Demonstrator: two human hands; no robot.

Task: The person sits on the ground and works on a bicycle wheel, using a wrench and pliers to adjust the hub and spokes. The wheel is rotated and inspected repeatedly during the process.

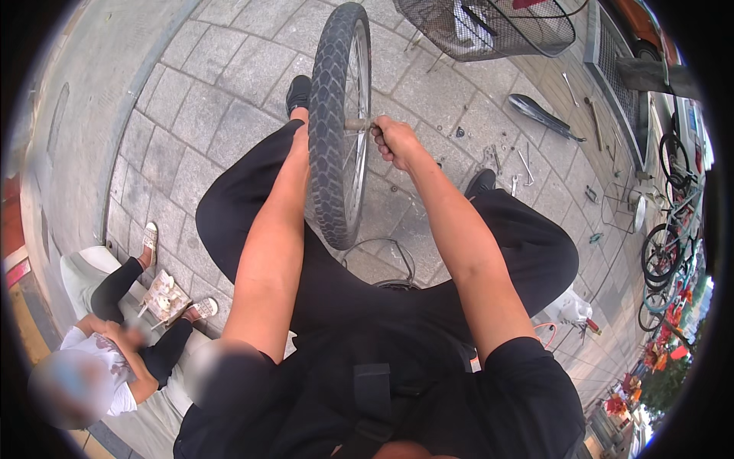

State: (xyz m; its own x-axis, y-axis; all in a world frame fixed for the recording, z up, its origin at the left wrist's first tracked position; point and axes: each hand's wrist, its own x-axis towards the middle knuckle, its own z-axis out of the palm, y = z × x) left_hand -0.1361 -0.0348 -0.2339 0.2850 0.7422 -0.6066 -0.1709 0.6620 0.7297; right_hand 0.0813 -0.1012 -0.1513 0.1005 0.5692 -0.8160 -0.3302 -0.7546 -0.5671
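Bike wheel [329, 145] is between the person's spread legs, on edge, knobbly tread toward the left arm, spokes seen almost side-on; can't tell where it meets the paving [256, 57]. Right hand [394, 143] is at the wheel's right side, fingers curled in, pinching the axle end [373, 125] just outside the hub [357, 123]; knuckles cover the contact, so can't confirm whether a nut or small tool is in there too. Left forearm [271, 229] runs up to the tire's left side; left hand is mostly hidden by the tire, grip can't be told. Black loop [413, 264] below the wheel is partly covered by the legs, kind unclear. Right of the wheel, on the paving: loose wrenches [526, 162] and small hardware [459, 132], bits too small to identify, near the right shoe [482, 183]. Beyond them, a long black tapered piece [539, 113], fender or saddle, can't say which. Wire basket [535, 34] is cut off at the top edge, white item inside unreadable. Seated person [115, 344] at lower left, face blurred, by a small low stool [164, 298], its load indistinct. Parked bikes [664, 245] at far right overlap and bend with the lens.
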